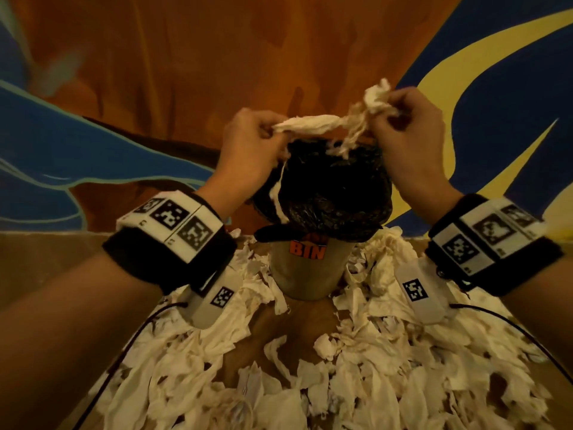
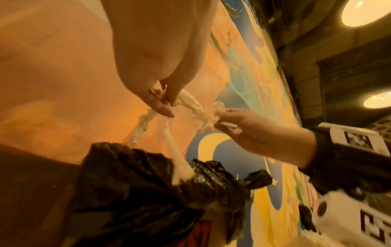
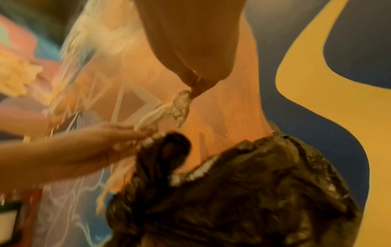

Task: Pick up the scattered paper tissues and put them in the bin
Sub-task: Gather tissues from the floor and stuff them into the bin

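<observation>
Fingers of both hands are curled into pinches on one twisted strip of paper tissue point(image 1: 305, 123), stretched between them directly above the mouth of the bin point(image 1: 305, 268): in the head view the left hand point(image 1: 251, 144) nips its left end and the right hand point(image 1: 409, 125) bunches a crumpled wad at the other end, a frayed tail hanging down toward the black bin liner point(image 1: 335, 187). The stuff looks almost weightless, soft and easily torn (it has already roped and shredded at the ends), so a light pinch anywhere along it should hold, and letting go over the opening should be enough. Around the bin's foot the worktop point(image 1: 273, 333) is thick with scattered tissues point(image 1: 366, 367), from the far edge behind the bin to the near edge, so there is little bare surface but plenty of open air above. The left wrist view shows thumb and fingertips point(image 2: 162, 107) closed on the strip, with thin strands trailing onto the liner's rim, where they could snag or drape outside. The right wrist view is blurred; the right-hand fingertips point(image 3: 198, 88) seem to clamp a small tuft, the liner's crinkled edge just below and nothing crowding it.
</observation>
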`<state>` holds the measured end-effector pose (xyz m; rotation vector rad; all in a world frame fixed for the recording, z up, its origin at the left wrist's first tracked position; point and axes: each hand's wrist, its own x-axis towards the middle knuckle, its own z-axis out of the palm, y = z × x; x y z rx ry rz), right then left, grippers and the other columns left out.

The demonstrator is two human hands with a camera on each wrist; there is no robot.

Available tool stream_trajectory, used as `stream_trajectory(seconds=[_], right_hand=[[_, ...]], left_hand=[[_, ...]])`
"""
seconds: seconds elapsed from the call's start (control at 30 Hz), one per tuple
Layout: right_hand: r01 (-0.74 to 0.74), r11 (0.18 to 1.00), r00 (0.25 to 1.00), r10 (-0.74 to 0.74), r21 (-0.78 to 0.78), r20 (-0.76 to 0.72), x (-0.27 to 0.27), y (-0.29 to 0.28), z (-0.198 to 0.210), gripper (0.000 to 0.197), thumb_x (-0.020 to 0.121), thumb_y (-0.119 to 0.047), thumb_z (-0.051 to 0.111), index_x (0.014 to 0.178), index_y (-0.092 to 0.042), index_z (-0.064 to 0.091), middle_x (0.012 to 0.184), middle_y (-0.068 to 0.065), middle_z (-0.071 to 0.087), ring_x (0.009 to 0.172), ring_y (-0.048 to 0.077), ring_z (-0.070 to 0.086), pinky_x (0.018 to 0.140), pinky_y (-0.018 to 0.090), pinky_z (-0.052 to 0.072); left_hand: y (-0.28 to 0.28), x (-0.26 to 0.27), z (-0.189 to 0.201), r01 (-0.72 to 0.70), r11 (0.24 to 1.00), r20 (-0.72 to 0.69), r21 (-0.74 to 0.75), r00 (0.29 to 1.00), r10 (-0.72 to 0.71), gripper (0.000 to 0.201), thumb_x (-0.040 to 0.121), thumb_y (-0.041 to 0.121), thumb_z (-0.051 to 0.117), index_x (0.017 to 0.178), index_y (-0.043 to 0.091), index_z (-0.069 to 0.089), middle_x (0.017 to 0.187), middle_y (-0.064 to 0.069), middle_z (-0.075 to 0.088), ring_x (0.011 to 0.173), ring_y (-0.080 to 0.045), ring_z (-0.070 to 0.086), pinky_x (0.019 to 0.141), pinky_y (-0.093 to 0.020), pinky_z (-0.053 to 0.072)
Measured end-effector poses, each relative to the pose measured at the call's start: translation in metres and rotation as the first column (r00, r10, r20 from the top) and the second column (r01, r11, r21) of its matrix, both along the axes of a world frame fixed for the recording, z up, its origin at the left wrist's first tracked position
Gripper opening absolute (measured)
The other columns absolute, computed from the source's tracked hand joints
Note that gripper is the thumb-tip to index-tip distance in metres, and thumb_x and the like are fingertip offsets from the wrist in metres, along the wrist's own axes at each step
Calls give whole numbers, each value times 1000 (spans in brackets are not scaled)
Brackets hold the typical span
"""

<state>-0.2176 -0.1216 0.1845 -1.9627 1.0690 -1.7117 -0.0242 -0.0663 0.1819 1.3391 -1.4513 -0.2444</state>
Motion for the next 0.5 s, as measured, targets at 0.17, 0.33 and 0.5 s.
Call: stream_trajectory(seconds=[0.17,0.33,0.5], right_hand=[[-27,981,719,154,194,-678,5,-5,-16,18,91,-22,61,108,-20,68,107,1,66,92,18,62,75,24,47],[-24,969,701,193,247,-687,-9,14,-10,26,94,-17,54,115,-25,67,107,-13,62,92,4,57,73,10,45],[-281,958,822,211,-55,-529,-14,69,-28,22,90,-8,53,104,-17,67,101,-1,63,95,12,55,81,25,44]], left_hand=[[-7,-14,-22,61,971,151,232,984,-98,28,90,6,57,115,17,67,105,-2,67,89,-15,64,75,-23,53],[24,-12,-35,104,968,387,229,902,-189,35,93,7,49,124,19,60,127,3,53,119,-11,48,91,-14,33],[73,1,-72,93,988,506,-122,862,-19,24,89,6,53,111,11,59,111,-4,49,105,-10,36,90,-9,28]])
